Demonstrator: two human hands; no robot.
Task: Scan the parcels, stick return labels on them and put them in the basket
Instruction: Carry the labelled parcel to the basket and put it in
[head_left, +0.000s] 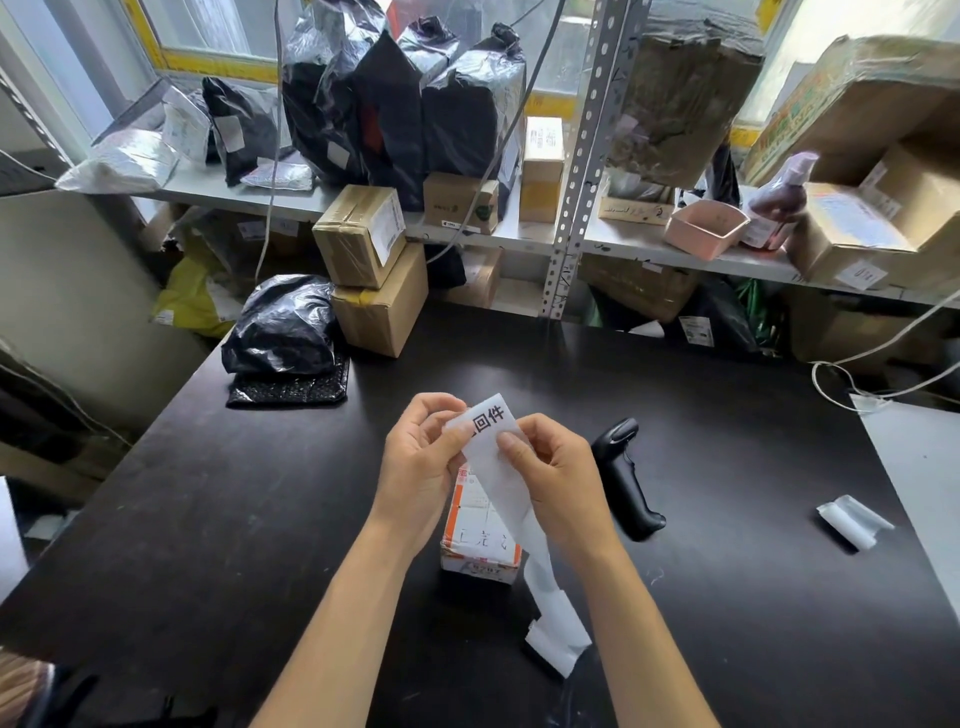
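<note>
Both hands hold a white strip of return labels (501, 480) above the black table (218, 509). My left hand (421, 457) pinches the top label with black print, and my right hand (550, 473) pinches the backing strip just beside it. The strip hangs down and folds on the table near me. Under my hands lies a small white and orange parcel (480, 535) with a shipping label on top. A black handheld scanner (626, 478) lies on the table just right of my right hand.
Two stacked cardboard boxes (371, 280) and black bag parcels (285, 338) sit at the table's far left. A crumpled piece of label backing (852, 519) lies at the right. Metal shelves (576, 156) behind hold many bags, boxes and a pink tub (706, 228).
</note>
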